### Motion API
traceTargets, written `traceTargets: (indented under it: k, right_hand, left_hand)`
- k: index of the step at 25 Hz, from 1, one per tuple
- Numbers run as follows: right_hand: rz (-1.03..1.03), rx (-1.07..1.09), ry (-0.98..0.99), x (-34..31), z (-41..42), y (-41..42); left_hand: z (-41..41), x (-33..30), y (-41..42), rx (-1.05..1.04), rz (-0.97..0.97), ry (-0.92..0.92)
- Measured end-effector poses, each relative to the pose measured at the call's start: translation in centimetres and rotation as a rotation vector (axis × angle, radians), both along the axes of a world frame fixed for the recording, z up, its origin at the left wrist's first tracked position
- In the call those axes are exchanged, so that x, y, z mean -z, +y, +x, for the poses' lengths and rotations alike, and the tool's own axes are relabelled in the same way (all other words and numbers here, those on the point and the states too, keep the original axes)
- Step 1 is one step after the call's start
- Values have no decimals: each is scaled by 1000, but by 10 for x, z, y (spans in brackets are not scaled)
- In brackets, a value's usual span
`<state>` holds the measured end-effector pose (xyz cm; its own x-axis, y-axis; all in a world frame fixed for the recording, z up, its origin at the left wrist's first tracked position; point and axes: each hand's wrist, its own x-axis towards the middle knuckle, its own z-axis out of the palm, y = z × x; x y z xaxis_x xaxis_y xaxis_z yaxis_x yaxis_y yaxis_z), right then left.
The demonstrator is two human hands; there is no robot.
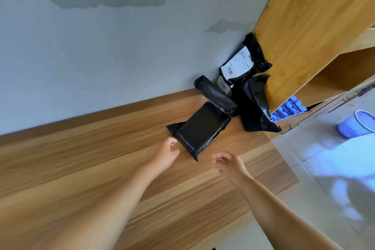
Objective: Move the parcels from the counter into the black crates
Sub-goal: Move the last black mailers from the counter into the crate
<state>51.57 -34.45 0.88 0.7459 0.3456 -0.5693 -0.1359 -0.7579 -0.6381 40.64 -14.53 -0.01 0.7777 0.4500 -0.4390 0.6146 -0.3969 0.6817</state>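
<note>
I see my right hand (227,163) and left hand (167,151) hovering over the counter (81,158), fingers loosely curled, each grip holding nothing. The nearest parcel (203,128) lies flat just beyond them. Its slick wrap could slide from a one-sided pinch. Behind it, the stacked parcels (245,79) lean against the wooden cabinet (304,26); tugging one might topple others off the edge. No crates show.

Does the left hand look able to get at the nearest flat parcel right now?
Probably yes. The left hand hovers just beside the flat parcel on the counter, holding nothing, with bare wood between them. Another parcel overlaps only its far end, so the near edge looks free to grab.
</note>
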Motion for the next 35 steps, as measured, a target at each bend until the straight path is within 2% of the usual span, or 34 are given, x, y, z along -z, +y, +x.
traceTargets:
  k: [5,8,12,17,21,26,30,35]
  right_hand:
    - [12,-2,101,27,47,7]
    - [38,10,196,43,77,12]
    - [65,49,300,57,102,19]
    - [92,39,392,65,117,22]
    - [74,1,397,64,122,21]
    - [66,-39,442,51,114,20]
    - [144,-79,445,21,99,26]
    - [275,-152,299,-23,76,51]
  left_hand:
    - [68,3,-4,26,183,27]
    - [112,16,-4,77,251,144]
    - [138,37,-7,41,240,292]
    - [137,48,-16,-15,133,375]
    - [128,49,-21,-151,-32,326]
    - [106,33,-32,-424,-426,171]
    - [84,7,-30,-544,-430,83]
    - [45,-41,-9,-639,-409,-103]
